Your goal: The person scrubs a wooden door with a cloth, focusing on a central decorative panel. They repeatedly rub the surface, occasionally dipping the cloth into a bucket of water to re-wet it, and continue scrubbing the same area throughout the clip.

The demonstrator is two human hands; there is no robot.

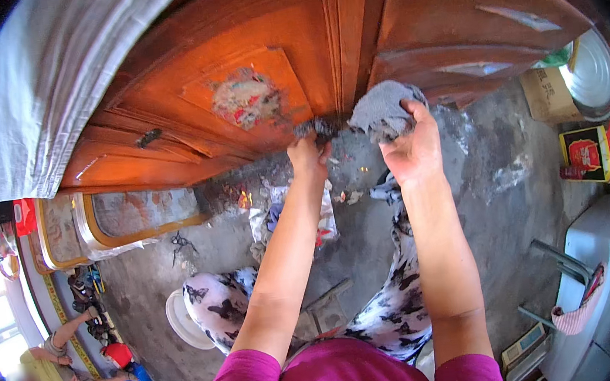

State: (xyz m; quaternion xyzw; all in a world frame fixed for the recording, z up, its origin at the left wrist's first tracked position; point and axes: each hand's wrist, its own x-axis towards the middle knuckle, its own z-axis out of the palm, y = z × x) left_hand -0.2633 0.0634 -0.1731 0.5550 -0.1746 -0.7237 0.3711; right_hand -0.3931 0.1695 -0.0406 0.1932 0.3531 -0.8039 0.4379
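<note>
Even pressure and tucked-in folds should serve best here, with the right hand [413,148] closed snugly on the grey cloth [380,108]! Alongside, the left hand [307,153] curls at a dark scrap [318,126], though I cannot tell whether its grip holds it, both low by the wooden cabinet [286,25].

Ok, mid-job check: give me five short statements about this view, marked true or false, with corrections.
1. The right hand holds a crumpled grey cloth. True.
2. The orange-brown wooden cabinet has a spotless front. False: a rough, mottled pale-and-red patch marks one panel.
3. The left hand is near the cabinet's lower edge. True.
4. The brown cardboard box stands at the picture's left. False: it is at the right.
5. Pale draped fabric hangs at the upper left. True.
</note>
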